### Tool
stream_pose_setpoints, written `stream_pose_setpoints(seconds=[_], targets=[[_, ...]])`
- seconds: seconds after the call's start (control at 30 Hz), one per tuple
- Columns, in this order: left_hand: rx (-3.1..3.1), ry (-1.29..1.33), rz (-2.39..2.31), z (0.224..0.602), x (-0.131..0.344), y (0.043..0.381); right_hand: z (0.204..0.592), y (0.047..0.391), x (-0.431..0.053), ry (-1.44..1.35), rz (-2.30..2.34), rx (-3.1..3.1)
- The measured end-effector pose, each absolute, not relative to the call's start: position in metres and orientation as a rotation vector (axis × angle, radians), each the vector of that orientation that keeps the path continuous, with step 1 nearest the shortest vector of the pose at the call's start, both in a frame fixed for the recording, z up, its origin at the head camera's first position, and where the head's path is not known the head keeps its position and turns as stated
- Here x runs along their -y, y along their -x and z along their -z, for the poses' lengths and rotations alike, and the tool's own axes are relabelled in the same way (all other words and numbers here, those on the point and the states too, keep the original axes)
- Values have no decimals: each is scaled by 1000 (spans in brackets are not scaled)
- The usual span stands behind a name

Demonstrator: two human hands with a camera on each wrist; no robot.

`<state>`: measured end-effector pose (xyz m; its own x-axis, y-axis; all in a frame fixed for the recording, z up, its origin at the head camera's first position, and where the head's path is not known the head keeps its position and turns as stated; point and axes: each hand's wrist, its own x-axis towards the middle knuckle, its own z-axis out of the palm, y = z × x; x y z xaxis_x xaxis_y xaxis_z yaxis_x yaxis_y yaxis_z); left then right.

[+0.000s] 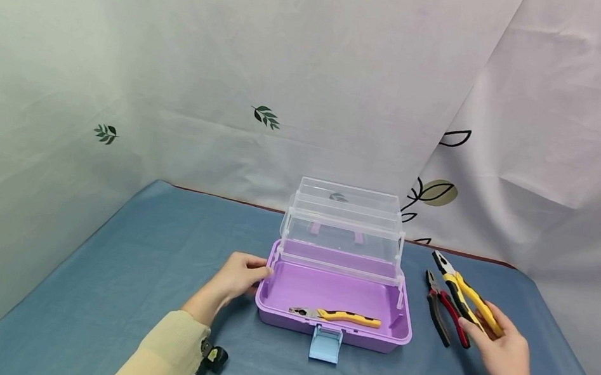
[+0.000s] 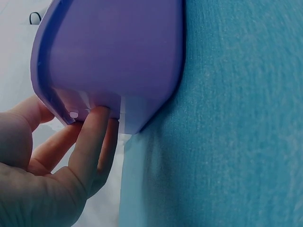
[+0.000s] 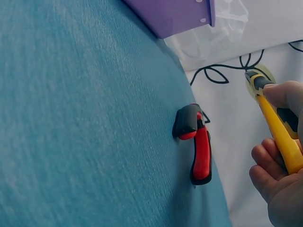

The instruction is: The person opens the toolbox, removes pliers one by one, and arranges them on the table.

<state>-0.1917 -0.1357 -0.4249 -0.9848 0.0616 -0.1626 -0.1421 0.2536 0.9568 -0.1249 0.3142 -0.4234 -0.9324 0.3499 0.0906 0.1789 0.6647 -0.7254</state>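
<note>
At the purple box's [image 1: 332, 289] left end: left hand [image 1: 234, 277], fingers gripping the rim
Right of the box: right hand [image 1: 504, 354], fingers gripping yellow-and-black pliers [image 1: 472, 294]
On the counter [image 1: 171, 246] nearby: red-and-black pliers [image 1: 451, 307]
Inside the box: yellow-handled pliers [image 1: 342, 316]

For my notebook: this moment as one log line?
left hand: holds box; right hand: holds yellow pliers; box: open, second pair inside; red pliers: on table

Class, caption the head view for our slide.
Left hand grips the open purple box; right hand holds yellow-black pliers.
</note>
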Motion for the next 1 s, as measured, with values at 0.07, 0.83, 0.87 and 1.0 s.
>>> stream_pose_setpoints(seconds=[0.07,0.83,0.87,1.0], targets=[[-2352,76,-1822,426,136,193,424,125,-315,429,-1113,2659],[-2355,79,-1826,426,136,192,427,128,-331,534,-1089,2703],[-2356,80,-1825,426,136,192,427,129,-332,531,-1084,2709],[-2353,81,-1825,425,136,192,428,129,-335,536,-1079,2720]])
